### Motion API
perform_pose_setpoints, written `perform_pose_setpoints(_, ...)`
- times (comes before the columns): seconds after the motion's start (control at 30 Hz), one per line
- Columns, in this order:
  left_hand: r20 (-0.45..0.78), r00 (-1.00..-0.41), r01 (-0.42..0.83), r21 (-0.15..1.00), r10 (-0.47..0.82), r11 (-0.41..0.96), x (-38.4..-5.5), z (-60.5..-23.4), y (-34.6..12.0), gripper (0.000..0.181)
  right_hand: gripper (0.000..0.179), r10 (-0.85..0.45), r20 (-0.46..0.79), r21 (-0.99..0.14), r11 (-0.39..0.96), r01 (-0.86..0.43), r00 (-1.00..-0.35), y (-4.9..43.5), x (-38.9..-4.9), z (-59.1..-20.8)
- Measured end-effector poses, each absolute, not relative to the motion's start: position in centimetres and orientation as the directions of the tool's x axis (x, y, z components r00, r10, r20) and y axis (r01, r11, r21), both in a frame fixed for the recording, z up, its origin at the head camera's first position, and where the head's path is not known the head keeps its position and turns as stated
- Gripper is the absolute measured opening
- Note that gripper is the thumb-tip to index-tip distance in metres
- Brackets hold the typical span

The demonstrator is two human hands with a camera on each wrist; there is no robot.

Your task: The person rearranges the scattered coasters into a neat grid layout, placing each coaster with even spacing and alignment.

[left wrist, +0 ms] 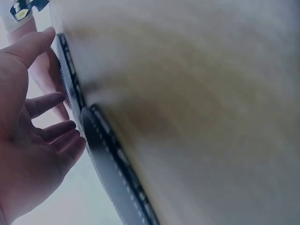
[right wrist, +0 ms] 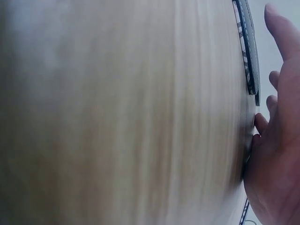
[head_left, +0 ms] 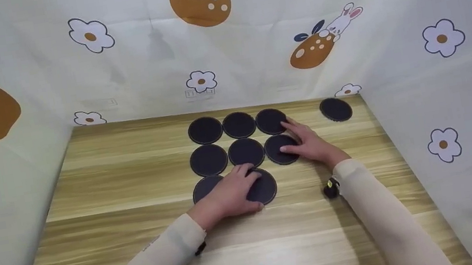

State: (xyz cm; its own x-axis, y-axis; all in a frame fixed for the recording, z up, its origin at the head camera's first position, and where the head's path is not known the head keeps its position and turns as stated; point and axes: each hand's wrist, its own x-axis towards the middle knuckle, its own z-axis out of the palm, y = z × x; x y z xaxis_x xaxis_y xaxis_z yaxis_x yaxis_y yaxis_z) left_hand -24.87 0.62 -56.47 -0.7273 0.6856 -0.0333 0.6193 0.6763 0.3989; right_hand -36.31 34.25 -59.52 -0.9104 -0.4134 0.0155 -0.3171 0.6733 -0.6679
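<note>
Black round coasters with stitched rims lie in close rows on the wooden table. My left hand (head_left: 232, 194) is over the front row, its fingers and thumb spread across the right coaster (head_left: 264, 189) there. The left coaster (head_left: 204, 188) of that row is partly hidden behind this hand. In the left wrist view, the left hand's relaxed fingers (left wrist: 51, 105) hover close along the coaster edges (left wrist: 105, 154). My right hand (head_left: 309, 141) reaches in from the right, thumb over the middle row's right coaster (head_left: 278, 148) and fingertips at the edge of the back row's right coaster (head_left: 270, 121).
One more coaster (head_left: 336, 109) lies apart near the back right corner of the table (head_left: 127, 170). Printed cloth walls (head_left: 133, 63) with rabbits and flowers enclose the table at the back and both sides. Small dark cameras (head_left: 331, 188) sit on the wrists.
</note>
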Motion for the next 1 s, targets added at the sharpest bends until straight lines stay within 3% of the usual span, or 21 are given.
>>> perform_pose_setpoints(0.23, 0.07, -0.761, 0.598, 0.463, 0.646, 0.655, -25.5, -55.7, -1.5, 0.065, 0.086, -0.37, 0.068, -0.707, 0.637, -0.306, -0.926, 34.6, -35.1, -59.5)
perform_pose_setpoints(0.47, 0.159, -0.804, 0.569, 0.485, 0.573, 0.664, -27.3, -55.9, -5.8, 0.063, 0.079, -0.372, 0.096, -0.736, 0.598, -0.318, -0.923, 35.3, -32.1, -58.5)
perform_pose_setpoints(0.7, 0.051, -0.836, 0.489, 0.518, 0.546, 0.701, -28.4, -56.2, -9.4, 0.076, 0.079, -0.351, 0.092, -0.763, 0.577, -0.292, -0.932, 36.8, -29.9, -57.8)
perform_pose_setpoints(1.0, -0.081, -0.809, 0.484, 0.471, 0.582, 0.738, -29.1, -57.0, -10.8, 0.097, 0.076, -0.34, 0.062, -0.808, 0.535, -0.247, -0.938, 38.0, -28.3, -57.0)
